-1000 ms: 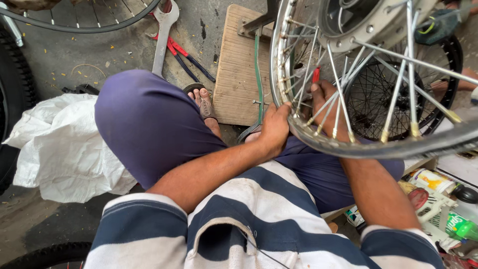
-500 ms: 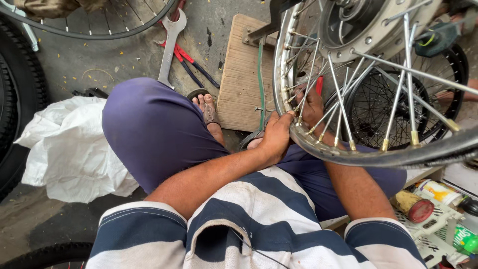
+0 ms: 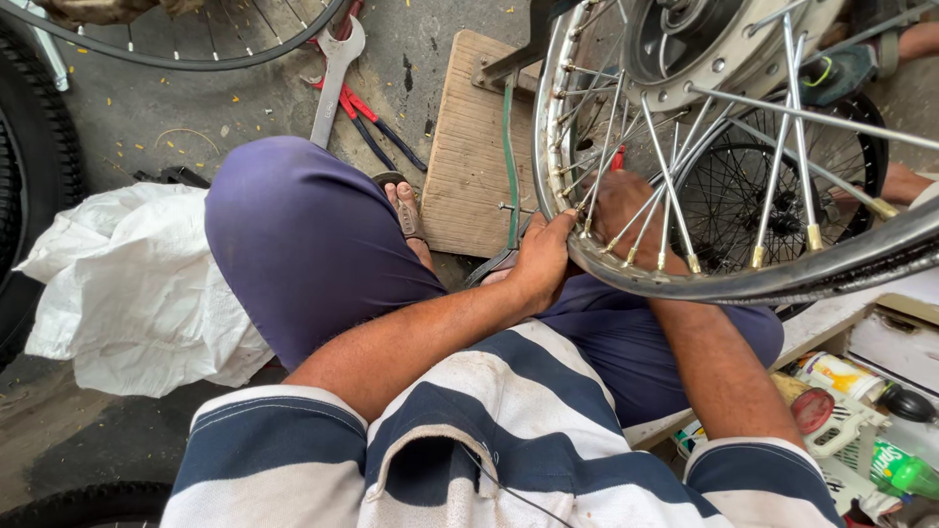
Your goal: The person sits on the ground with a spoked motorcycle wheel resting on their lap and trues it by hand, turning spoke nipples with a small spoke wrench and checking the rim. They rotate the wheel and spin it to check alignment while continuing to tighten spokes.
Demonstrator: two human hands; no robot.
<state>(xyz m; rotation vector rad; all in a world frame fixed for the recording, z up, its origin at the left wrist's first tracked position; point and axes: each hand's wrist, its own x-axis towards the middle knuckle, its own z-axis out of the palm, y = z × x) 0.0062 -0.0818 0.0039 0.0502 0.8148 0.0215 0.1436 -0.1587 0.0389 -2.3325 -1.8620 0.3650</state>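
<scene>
A chrome spoked wheel rim [image 3: 685,279] with a metal hub [image 3: 704,44] stands upright in front of me, over my lap. My left hand [image 3: 541,259] grips the rim's lower left edge. Behind the spokes, my right hand [image 3: 626,210] is closed on a small red-handled tool [image 3: 617,156] set against a spoke nipple. I sit with purple-clad knees raised, one sandalled foot [image 3: 406,210] on the ground.
A wooden board [image 3: 469,147] lies under the wheel stand. A large wrench [image 3: 333,78] and red-handled pliers [image 3: 367,117] rest on the concrete. White sacking [image 3: 127,284] lies left. Tyres [image 3: 29,147] stand at the left edge; bottles and cans [image 3: 851,401] crowd the lower right.
My view has shifted slightly, so the rim appears further right. Both hands stay on the rim and spokes in the same grip.
</scene>
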